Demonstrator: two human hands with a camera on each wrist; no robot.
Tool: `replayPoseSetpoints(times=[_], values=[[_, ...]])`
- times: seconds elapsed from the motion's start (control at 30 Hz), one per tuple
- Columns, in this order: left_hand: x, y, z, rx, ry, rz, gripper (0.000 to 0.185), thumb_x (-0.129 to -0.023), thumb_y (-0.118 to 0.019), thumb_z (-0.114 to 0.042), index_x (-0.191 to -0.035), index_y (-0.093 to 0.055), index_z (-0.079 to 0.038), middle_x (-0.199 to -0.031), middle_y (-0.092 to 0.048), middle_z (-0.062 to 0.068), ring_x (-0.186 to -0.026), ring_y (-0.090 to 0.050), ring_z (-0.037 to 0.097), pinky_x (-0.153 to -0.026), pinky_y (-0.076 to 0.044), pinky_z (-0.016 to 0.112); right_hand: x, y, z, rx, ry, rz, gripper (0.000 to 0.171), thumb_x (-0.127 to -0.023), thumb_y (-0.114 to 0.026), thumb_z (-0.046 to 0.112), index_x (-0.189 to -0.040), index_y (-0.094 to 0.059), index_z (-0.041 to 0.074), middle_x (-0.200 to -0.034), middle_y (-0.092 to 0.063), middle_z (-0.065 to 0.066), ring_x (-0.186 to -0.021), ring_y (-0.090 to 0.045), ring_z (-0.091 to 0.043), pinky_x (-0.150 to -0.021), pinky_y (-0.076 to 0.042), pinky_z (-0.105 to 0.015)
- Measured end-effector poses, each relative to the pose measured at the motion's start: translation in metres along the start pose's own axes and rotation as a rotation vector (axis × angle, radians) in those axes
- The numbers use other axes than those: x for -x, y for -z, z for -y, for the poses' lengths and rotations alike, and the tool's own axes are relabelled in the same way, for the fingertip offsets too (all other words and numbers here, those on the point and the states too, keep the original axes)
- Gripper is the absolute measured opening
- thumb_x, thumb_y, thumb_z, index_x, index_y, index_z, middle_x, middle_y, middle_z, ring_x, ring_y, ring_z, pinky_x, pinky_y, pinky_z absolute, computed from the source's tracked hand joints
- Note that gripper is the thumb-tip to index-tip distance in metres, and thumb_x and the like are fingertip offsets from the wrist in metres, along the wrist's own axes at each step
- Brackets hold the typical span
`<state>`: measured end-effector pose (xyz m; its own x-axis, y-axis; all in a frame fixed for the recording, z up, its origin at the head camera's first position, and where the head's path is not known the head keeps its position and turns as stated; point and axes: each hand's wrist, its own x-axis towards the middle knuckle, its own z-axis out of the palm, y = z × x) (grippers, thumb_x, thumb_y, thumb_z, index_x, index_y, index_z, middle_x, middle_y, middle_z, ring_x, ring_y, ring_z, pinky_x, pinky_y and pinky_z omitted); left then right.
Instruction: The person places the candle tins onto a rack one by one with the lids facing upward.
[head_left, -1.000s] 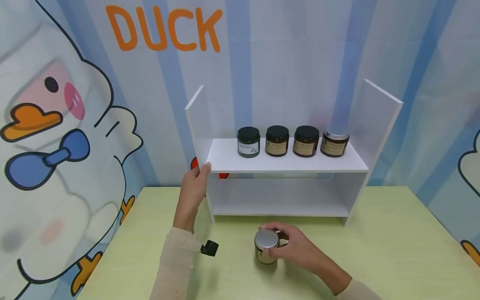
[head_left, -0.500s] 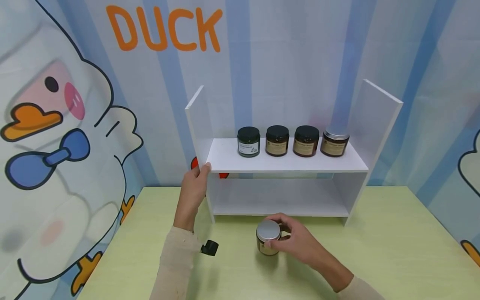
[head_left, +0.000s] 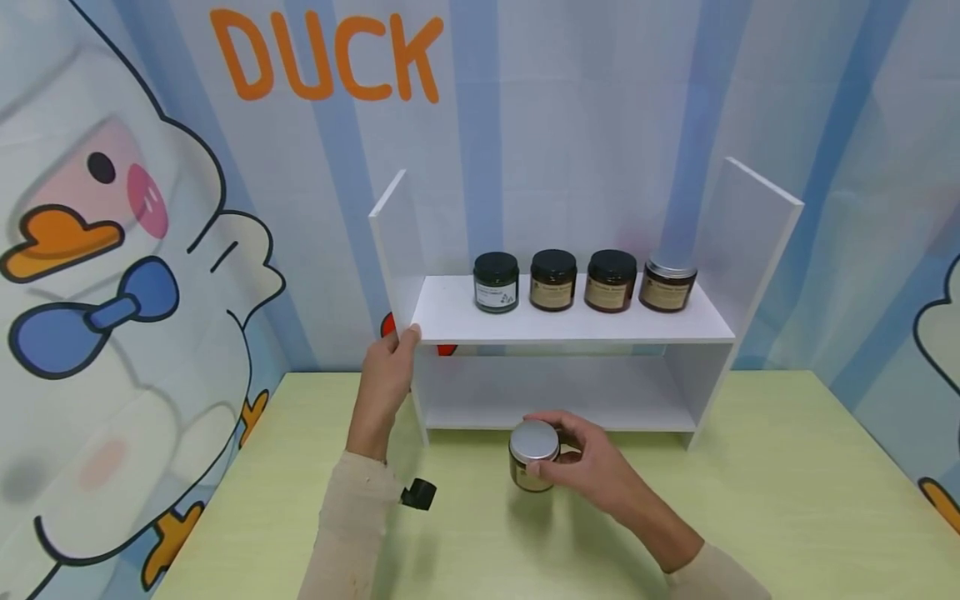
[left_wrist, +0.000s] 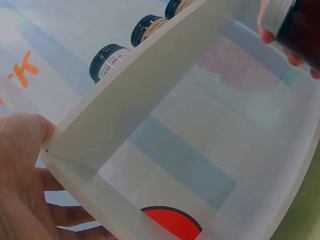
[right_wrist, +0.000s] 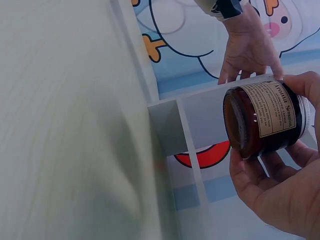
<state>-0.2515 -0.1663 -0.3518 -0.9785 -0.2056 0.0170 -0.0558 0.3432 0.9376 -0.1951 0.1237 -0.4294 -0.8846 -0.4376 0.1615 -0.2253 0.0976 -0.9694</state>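
Hands: one jar (head_left: pixel 532 458), one shelf (head_left: pixel 570 329)

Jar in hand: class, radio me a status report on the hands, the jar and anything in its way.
Right hand grips the silver-lidded jar, lifted off the table. Left hand holds the shelf side. Four jars on top; lower bay open.

Jar (head_left: pixel 531 468): glossy amber glass, brushed metal lid (head_left: pixel 534 440), matt paper label (right_wrist: pixel 273 108). Shelf (head_left: pixel 570 325): smooth matt white board. Bench (head_left: pixel 750 492): pale green, faint wood grain.
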Motion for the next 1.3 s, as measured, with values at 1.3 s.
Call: replayPoseSetpoints(times=[1.3], values=[[0.001, -0.001, 0.000, 0.025, 0.015, -0.004, 0.058, -0.103, -0.043, -0.056, -0.133, -0.060, -0.010, -0.082, -0.036, 0.006, -0.079, -0.039, 0.022, -0.073, -0.042, 0.037, -0.019, 0.001, 0.045, 0.048, 0.177, -0.124, 0.051, -0.089, -0.079, 0.013, -0.136, -0.059, 0.019, -0.129, -0.061, -0.006, -0.116, -0.056, -0.026, -0.094, -0.050, -0.036]])
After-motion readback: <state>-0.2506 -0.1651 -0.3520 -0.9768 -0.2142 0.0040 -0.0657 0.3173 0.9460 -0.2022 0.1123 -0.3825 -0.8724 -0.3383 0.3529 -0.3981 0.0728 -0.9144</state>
